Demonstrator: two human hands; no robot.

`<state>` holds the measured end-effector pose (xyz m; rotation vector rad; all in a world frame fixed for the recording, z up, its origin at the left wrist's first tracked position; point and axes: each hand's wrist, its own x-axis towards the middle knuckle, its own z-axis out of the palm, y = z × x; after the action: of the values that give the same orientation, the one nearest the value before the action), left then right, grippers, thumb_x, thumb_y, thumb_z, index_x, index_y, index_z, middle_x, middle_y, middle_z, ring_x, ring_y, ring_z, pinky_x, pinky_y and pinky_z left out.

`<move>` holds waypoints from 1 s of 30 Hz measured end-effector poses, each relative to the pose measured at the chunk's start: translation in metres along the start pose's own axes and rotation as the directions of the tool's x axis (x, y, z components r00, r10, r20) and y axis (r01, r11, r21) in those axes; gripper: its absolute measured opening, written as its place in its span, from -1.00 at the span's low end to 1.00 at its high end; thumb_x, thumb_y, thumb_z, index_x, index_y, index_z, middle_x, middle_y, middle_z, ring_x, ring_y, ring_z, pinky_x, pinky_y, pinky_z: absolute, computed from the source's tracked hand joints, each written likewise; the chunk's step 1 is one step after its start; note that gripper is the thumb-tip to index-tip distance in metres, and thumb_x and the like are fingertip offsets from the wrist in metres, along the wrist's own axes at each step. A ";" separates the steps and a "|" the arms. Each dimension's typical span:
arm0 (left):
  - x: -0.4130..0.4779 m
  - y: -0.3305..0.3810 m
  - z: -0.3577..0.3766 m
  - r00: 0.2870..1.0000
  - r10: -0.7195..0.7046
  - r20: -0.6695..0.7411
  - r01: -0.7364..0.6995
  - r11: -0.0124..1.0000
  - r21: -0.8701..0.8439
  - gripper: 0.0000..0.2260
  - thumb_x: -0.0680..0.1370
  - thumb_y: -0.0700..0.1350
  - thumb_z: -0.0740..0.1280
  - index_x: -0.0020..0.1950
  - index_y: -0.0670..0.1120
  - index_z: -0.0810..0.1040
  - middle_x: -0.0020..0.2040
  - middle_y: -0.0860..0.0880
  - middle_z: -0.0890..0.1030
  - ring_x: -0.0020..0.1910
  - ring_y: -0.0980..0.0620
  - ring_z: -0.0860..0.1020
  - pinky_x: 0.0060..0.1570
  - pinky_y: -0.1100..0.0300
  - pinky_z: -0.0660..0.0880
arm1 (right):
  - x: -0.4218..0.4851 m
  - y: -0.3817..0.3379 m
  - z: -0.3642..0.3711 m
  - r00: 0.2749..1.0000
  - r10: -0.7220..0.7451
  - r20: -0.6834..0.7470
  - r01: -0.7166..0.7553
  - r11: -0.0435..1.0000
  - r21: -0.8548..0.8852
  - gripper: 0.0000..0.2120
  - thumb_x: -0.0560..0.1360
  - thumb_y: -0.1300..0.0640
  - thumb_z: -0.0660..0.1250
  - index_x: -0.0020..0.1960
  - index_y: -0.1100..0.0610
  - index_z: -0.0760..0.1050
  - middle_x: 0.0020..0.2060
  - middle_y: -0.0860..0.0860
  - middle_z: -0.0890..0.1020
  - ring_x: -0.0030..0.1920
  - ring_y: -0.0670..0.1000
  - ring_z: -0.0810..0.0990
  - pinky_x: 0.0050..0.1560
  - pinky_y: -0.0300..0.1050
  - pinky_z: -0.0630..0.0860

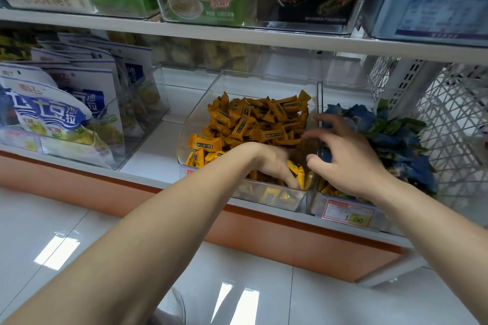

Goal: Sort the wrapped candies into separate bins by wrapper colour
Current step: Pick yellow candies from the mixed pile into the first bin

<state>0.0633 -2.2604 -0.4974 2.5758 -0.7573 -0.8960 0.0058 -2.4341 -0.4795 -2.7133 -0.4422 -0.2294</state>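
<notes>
Your left hand (274, 163) is deep in the front right corner of the middle bin (196, 111), where the orange and yellow candies (253, 124) lie. Its fingers (290, 179) point down beside one yellow candy (297, 173); I cannot tell whether they pinch it or only touch it. Your right hand (346, 161) hovers over the wall between this bin and the right bin (317, 204), fingers (317, 134) spread wide, and I see nothing held in it.

The front lip of the middle bin is low, so I think a careless pull may push candies over it onto the floor (79, 219). The right bin holds blue candies (364, 119) mixed with green ones (390, 126), and a few yellow pieces (327, 189) at its front. If your right hand sweeps sideways, it may drag the colours across the wall.

Your left fingertips are buried, your right palm faces away, and your right wrist covers part of the right bin's front. The print on the wrappers is too small to read.
</notes>
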 end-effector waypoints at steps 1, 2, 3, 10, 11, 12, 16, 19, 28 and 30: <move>-0.001 -0.001 -0.001 1.000 0.004 -0.007 -0.004 1.000 -0.010 -0.23 0.41 0.14 0.52 0.53 -0.01 0.29 0.40 -0.02 0.45 0.33 -0.06 0.43 0.35 -0.01 0.40 | 0.000 0.000 0.000 1.000 0.001 0.002 -0.001 1.000 0.000 -0.49 0.36 -0.21 0.20 0.26 -0.10 0.52 0.44 -0.09 0.28 0.36 0.02 0.40 0.32 0.15 0.40; -0.003 -0.003 -0.003 1.000 0.008 -0.015 -0.008 1.000 -0.023 -0.28 0.41 0.14 0.51 0.49 -0.01 0.34 0.36 -0.02 0.48 0.31 -0.06 0.45 0.33 -0.01 0.42 | -0.001 0.000 -0.001 1.000 0.002 0.003 -0.002 1.000 -0.001 -0.49 0.36 -0.21 0.20 0.26 -0.10 0.51 0.44 -0.10 0.27 0.35 0.02 0.40 0.32 0.15 0.41; -0.005 -0.006 -0.004 0.999 0.012 -0.030 -0.013 0.999 -0.037 -0.32 0.41 0.15 0.51 0.45 -0.01 0.38 0.33 -0.02 0.51 0.27 -0.05 0.47 0.30 0.00 0.44 | -0.001 0.001 -0.001 1.000 0.002 0.002 -0.002 1.000 -0.001 -0.49 0.36 -0.22 0.20 0.26 -0.10 0.51 0.44 -0.10 0.27 0.35 0.02 0.40 0.32 0.15 0.41; -0.023 -0.032 -0.029 0.909 -0.019 -0.417 -0.118 0.947 -0.299 -0.86 0.42 0.01 0.53 -0.09 0.22 0.65 0.06 0.18 0.61 0.10 0.11 0.55 0.04 0.23 0.46 | 0.000 0.005 -0.002 0.999 0.006 0.034 -0.006 1.000 0.001 -0.51 0.38 -0.26 0.18 0.25 -0.15 0.48 0.45 -0.14 0.22 0.35 0.04 0.41 0.31 0.15 0.42; -0.026 -0.037 -0.034 0.884 -0.035 -0.467 -0.126 0.943 -0.310 -0.84 0.41 -0.01 0.54 -0.11 0.23 0.65 0.05 0.22 0.60 0.11 0.13 0.55 -0.01 0.30 0.43 | 0.000 0.005 -0.002 0.999 0.006 0.035 -0.006 1.000 0.003 -0.53 0.38 -0.26 0.18 0.24 -0.16 0.48 0.45 -0.14 0.22 0.35 0.05 0.41 0.31 0.15 0.42; -0.029 -0.042 -0.038 0.857 -0.053 -0.513 -0.123 0.945 -0.303 -0.80 0.40 -0.03 0.56 -0.11 0.23 0.63 0.04 0.25 0.57 0.12 0.13 0.54 -0.06 0.37 0.40 | -0.001 0.006 -0.002 0.999 0.006 0.035 -0.006 1.000 0.003 -0.54 0.38 -0.25 0.18 0.24 -0.17 0.48 0.45 -0.14 0.22 0.35 0.05 0.41 0.30 0.14 0.43; -0.039 -0.049 -0.045 0.864 -0.061 -0.500 -0.038 0.982 -0.187 -0.55 0.36 0.01 0.59 0.17 0.24 0.53 0.25 0.15 0.46 0.21 0.12 0.42 -0.04 0.37 0.32 | -0.001 0.006 -0.003 0.999 0.011 0.040 -0.011 1.000 0.009 -0.52 0.38 -0.27 0.17 0.25 -0.19 0.47 0.47 -0.15 0.21 0.37 0.05 0.39 0.32 0.15 0.41; -0.048 -0.042 -0.053 0.965 -0.068 -0.253 0.070 0.998 -0.004 -0.25 0.33 0.20 0.56 0.47 0.19 0.35 0.48 0.06 0.36 0.35 0.04 0.37 0.18 0.20 0.30 | -0.001 0.006 -0.004 0.999 0.003 0.045 -0.004 1.000 0.007 -0.45 0.37 -0.32 0.15 0.31 -0.18 0.44 0.47 -0.14 0.20 0.40 0.05 0.36 0.33 0.16 0.41; -0.002 -0.015 -0.071 0.858 -0.016 -0.514 0.118 0.979 0.166 -0.66 0.42 0.18 0.42 0.16 0.16 0.54 0.07 0.10 0.55 0.03 0.04 0.53 -0.09 0.11 0.48 | -0.004 0.004 0.006 0.993 0.114 0.008 -0.113 0.988 -0.103 -0.18 0.36 -0.34 0.07 0.57 -0.10 0.02 0.28 0.04 0.50 0.27 0.15 0.45 0.26 0.06 0.42; 0.020 -0.020 -0.067 0.877 -0.034 -0.479 0.111 0.985 0.132 -0.49 0.41 0.17 0.45 0.32 0.08 0.48 0.16 0.04 0.50 0.15 -0.02 0.51 0.06 0.05 0.49 | -0.006 0.004 0.012 0.993 0.120 -0.009 -0.121 0.987 -0.107 -0.18 0.40 -0.30 0.05 0.59 -0.08 -0.03 0.30 0.05 0.48 0.31 0.16 0.42 0.32 0.08 0.36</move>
<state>0.1272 -2.2477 -0.4654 2.8050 -0.6032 -0.1950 0.0029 -2.4343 -0.4935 -2.8329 -0.2706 -0.2296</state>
